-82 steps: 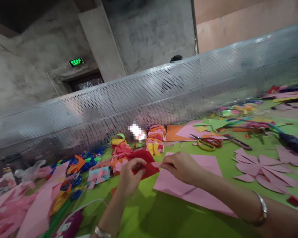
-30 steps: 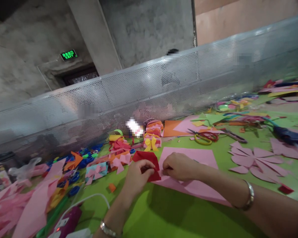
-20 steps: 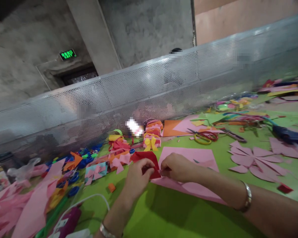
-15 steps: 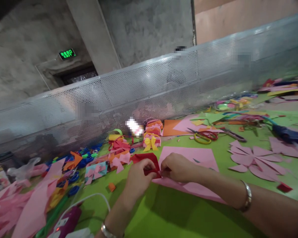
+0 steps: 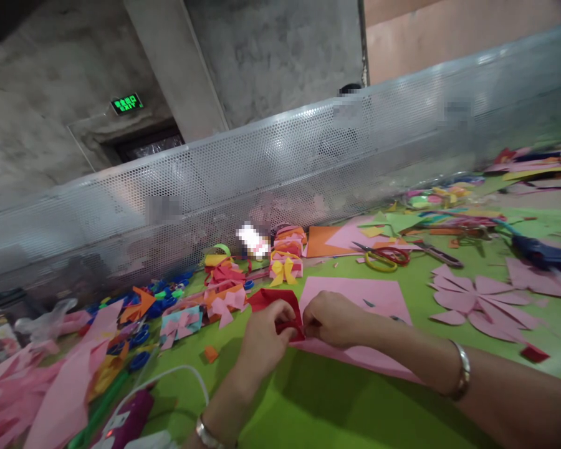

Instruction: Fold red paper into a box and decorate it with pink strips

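Looking part-folded & prob. unfinished, red paper [image 5: 271, 297] is pinched by L hand [image 5: 264, 335], edge met by R hand [image 5: 333, 319] (grip unclear).

1. One left hand [image 5: 268, 333] and one right hand [image 5: 330, 318], two in all.
2. Two bracelets [image 5: 464, 369], one on each arm.
3. One piece of red paper [image 5: 266, 298], at the left hand.
4. One pink sheet [image 5: 374, 290] under the right arm.
5. Three bows: one yellow bow [image 5: 283, 271], far, and two pink bows [image 5: 227, 305] to its left.
6. One pair of scissors [image 5: 381, 260], far right.
7. One glue gun [image 5: 545, 252], right.
8. One pink flower [image 5: 490, 324], right.
9. One exit sign [image 5: 126, 103], far left.
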A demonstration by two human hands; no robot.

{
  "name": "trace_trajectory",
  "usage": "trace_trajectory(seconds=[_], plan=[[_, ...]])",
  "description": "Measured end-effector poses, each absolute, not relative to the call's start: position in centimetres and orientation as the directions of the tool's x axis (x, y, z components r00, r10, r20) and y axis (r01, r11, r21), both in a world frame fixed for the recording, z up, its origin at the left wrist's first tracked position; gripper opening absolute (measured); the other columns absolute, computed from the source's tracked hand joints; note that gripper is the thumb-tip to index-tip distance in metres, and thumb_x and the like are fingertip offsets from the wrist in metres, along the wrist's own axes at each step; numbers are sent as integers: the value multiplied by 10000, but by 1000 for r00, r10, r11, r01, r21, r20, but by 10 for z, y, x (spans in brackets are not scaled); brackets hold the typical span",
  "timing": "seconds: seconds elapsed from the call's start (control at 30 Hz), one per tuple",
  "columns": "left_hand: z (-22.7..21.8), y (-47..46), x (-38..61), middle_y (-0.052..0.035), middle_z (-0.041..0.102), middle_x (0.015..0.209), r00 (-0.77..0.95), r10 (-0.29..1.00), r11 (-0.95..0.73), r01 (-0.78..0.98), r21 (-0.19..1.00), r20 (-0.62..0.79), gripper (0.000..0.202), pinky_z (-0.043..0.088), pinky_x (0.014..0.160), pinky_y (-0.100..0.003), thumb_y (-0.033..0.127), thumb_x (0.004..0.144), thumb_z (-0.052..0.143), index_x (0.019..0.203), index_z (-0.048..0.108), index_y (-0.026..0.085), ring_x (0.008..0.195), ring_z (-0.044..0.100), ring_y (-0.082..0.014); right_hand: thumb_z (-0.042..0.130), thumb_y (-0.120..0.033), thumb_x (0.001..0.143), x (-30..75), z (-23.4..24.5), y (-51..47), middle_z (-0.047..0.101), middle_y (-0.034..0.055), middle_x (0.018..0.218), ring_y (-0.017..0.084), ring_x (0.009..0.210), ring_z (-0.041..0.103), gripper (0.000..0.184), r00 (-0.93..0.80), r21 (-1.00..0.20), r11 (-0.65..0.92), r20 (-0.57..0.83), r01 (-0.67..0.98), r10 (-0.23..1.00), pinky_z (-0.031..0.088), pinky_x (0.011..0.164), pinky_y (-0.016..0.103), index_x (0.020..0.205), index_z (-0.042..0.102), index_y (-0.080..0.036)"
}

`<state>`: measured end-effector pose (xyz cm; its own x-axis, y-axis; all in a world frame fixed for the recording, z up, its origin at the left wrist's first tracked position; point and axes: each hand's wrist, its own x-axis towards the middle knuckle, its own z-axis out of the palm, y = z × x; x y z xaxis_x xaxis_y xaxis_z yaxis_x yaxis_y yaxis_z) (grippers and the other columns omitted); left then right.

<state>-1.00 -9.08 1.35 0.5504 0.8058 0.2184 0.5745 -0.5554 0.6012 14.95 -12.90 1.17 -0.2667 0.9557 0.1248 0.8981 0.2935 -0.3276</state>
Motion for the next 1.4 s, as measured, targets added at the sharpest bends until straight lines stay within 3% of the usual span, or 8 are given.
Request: trace_trajectory(seconds=[0.27, 0.47, 0.7, 1.03, 1.13, 1.2, 1.3, 1.4], plan=[[14, -92, -10, 22, 648, 740, 565, 793, -582, 595, 554, 226, 252, 428, 670, -236, -2, 613, 504, 741, 564, 206, 717, 599, -134, 656, -319, 730, 145, 5, -124, 683, 41, 808, 154, 690, 596, 145, -183, -370, 237, 177, 898, 967, 343, 548, 211, 808, 728, -220], [8, -95, -6, 21, 659, 769, 552, 803, -569, 598, 565, 224, 325, 419, 680, -244, -22, 624, 486, 833, 537, 221, 741, 603, -140, 662, -276, 719, 141, 4, -121, 658, 47, 806, 157, 702, 588, 102, -151, -348, 213, 196, 913, 969, 335, 555, 223, 736, 715, -191], [8, -98, -5, -19, 677, 812, 556, 794, -607, 698, 379, 246, 335, 389, 670, -276, 9, 670, 485, 922, 527, 226, 778, 615, -188, 628, -260, 727, 140, 7, -122, 662, 74, 802, 187, 702, 601, 120, -169, -288, 224, 205, 931, 964, 342, 547, 243, 742, 703, -167], [8, -103, -5, -33, 669, 811, 566, 777, -629, 680, 377, 276, 402, 393, 652, -280, -4, 663, 461, 1004, 469, 209, 765, 614, -197, 600, -245, 756, 137, 7, -123, 683, 95, 855, 212, 757, 621, 137, -258, -235, 308, 221, 922, 941, 385, 619, 257, 781, 706, -161], [10, -106, -3, -20, 659, 754, 590, 755, -656, 688, 310, 287, 339, 396, 620, -283, 8, 684, 458, 959, 492, 203, 695, 601, -189, 606, -183, 734, 136, 7, -124, 685, 115, 826, 222, 737, 619, 107, -250, -253, 309, 240, 917, 938, 380, 616, 271, 732, 706, -146], [10, -108, -1, -26, 656, 763, 604, 720, -684, 699, 207, 340, 322, 418, 650, -307, 11, 694, 469, 950, 518, 200, 713, 595, -198, 607, -165, 725, 138, 5, -123, 681, 125, 801, 224, 726, 614, 103, -233, -286, 309, 270, 907, 934, 381, 621, 279, 714, 705, -135], [10, -108, -2, -58, 650, 923, 597, 581, -736, 676, 44, 553, 333, 437, 803, -389, 60, 707, 563, 1004, 544, 211, 901, 574, -242, 627, -169, 714, 145, 4, -119, 680, 92, 794, 198, 730, 604, 83, -184, -386, 314, 337, 867, 923, 390, 629, 260, 695, 706, -154], [16, -101, -10, -94, 581, 1095, 356, 446, -724, 683, 97, 821, 421, 394, 924, -476, 222, 662, 710, 1047, 540, 215, 1084, 487, -296, 618, -166, 727, 157, 8, -114, 660, 29, 771, 143, 683, 578, 90, -85, -512, 306, 409, 803, 909, 391, 589, 219, 666, 682, -174]])
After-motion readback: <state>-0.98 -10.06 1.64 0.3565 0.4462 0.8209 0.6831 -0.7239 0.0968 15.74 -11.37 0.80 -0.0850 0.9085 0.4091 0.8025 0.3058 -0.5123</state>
